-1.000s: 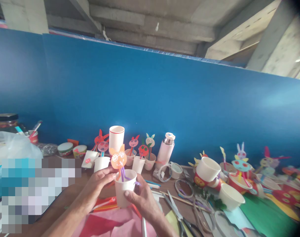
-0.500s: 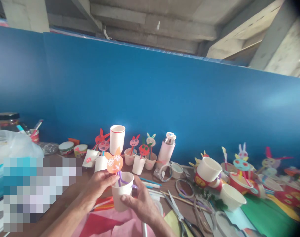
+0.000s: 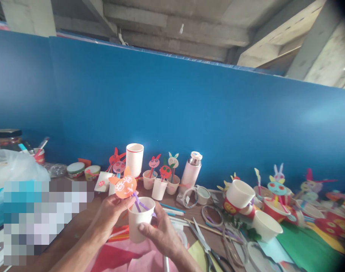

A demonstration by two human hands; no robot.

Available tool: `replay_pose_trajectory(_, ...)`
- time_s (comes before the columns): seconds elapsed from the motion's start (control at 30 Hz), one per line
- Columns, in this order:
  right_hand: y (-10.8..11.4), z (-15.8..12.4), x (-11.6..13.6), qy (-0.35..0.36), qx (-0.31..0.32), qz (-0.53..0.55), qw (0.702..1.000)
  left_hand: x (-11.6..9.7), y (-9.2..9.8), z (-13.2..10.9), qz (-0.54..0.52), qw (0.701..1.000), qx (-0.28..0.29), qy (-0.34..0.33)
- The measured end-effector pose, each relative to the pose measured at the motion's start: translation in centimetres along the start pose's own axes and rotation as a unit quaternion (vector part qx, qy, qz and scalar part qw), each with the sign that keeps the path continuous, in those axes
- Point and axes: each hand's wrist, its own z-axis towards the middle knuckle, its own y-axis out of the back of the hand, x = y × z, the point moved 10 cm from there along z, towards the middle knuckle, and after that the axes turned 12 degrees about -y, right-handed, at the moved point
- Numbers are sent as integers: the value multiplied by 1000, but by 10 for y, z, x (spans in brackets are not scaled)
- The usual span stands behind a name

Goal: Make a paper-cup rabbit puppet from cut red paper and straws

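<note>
Probably we're adjusting the figure: our left hand pinches the orange paper face by its lower edge, our right hand curls round the white cup above the desk, and seating the purple stems should need that cup steady.

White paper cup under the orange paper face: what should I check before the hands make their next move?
1. White paper cup held: ok, the right hand grasps it, thumb on its front.
2. Cup roughly upright: ok.
3. Orange paper face with pointed ears upright: not ok, it leans toward the left hand.
4. Slender purple stems secured inside: cannot tell, the cup's wall hides their lower ends.
5. Silver scissors with black handles apart from both hands: ok, they lie off to the right.
</note>
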Motion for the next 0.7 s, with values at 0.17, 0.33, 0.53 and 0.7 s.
replay_pose_trajectory(0.17, -1, -3, 9, 16, 5, -16, 1000, 1, -2, 1, -31, 999, 5, -18)
replay_pose_trajectory(0.33, -3, -7, 15, 19, -13, -65, 998, 13, -3, 4, -51, 998, 21, 5)
replay_pose_trajectory(0.53, -8, -9, 9, 19, -14, -70, 997, 6, -8, 2, -10, 998, 60, -16)
replay_pose_trajectory(0.7, -3, -6, 6, 4, -17, -100, 995, -2, -3, -1, -11, 999, 20, -47)
